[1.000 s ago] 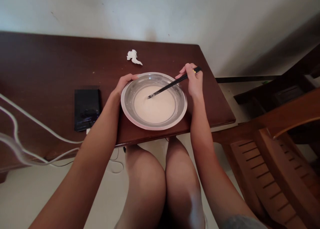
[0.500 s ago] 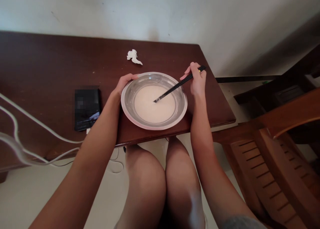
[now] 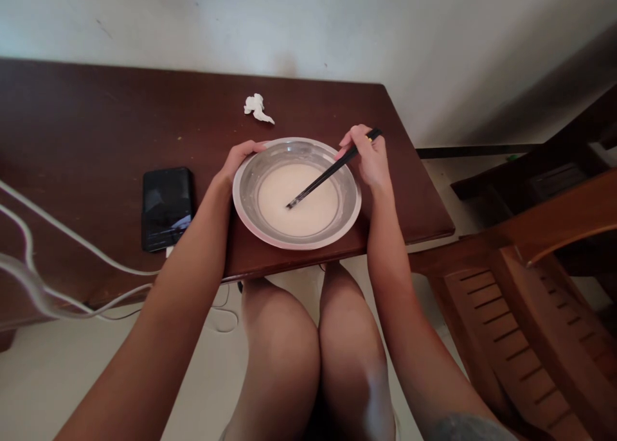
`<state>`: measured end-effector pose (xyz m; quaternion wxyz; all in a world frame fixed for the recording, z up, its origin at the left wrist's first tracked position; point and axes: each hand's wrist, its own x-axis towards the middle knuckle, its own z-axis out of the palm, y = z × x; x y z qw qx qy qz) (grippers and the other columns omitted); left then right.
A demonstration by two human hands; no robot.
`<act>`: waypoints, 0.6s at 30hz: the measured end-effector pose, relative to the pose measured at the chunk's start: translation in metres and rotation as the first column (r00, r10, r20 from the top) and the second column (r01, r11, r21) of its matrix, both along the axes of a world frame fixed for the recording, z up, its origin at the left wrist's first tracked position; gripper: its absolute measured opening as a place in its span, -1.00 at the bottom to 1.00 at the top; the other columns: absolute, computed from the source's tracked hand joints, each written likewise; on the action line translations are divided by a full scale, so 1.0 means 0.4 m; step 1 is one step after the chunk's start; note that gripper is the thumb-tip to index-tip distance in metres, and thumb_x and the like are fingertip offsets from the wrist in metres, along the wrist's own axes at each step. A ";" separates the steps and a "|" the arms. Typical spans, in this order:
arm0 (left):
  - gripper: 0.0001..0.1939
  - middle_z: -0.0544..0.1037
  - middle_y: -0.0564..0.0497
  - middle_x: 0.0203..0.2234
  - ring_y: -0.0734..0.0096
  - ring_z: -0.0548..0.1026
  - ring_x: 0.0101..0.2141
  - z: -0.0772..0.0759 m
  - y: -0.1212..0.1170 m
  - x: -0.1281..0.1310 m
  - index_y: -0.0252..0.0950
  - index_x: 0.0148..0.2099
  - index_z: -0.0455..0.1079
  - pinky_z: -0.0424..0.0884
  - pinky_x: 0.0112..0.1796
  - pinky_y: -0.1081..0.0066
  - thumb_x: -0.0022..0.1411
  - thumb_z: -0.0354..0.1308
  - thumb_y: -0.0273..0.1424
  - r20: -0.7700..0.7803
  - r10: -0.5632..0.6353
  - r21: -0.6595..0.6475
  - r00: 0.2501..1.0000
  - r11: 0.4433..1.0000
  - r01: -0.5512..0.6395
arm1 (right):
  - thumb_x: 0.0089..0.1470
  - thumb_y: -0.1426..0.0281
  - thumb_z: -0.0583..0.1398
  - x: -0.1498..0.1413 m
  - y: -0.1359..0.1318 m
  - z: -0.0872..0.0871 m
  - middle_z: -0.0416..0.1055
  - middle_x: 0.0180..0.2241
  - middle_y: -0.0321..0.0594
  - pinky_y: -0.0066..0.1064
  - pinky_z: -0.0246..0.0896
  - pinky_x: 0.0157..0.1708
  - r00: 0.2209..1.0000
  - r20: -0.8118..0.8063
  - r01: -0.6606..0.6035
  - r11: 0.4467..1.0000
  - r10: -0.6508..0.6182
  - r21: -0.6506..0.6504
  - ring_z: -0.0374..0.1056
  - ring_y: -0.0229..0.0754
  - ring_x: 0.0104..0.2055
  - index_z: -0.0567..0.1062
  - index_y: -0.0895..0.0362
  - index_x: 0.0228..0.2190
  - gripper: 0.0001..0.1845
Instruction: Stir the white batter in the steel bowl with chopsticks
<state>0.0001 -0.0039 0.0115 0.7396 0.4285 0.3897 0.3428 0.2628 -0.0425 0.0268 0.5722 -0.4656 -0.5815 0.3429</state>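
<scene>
Currently left hand (image 3: 237, 161) clasps bowl (image 3: 348, 200); right hand (image 3: 373, 159) pinches chopsticks (image 3: 325, 176).

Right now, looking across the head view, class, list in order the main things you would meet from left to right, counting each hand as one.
Black device → left hand → metal bowl → right hand → wooden chair.

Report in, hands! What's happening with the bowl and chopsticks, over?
Left hand touching metal bowl at the rim. Right hand gripping black chopsticks, tips at the pale liquid. Crumpled tissue beyond the bowl, out of the way.
</scene>
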 end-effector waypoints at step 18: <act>-0.56 0.63 -0.01 -0.31 0.24 0.55 -0.08 -0.018 0.008 -0.006 -0.38 0.02 0.43 0.42 -0.08 0.38 0.10 0.00 -0.42 0.042 -0.017 0.011 0.999 1.000 0.017 | -0.01 -0.23 0.00 0.014 0.006 -0.004 0.34 -0.63 -0.37 -0.35 0.37 -0.36 0.990 -0.049 0.136 0.988 -0.133 0.076 0.47 -0.27 -0.47 0.38 0.06 -0.56 -0.38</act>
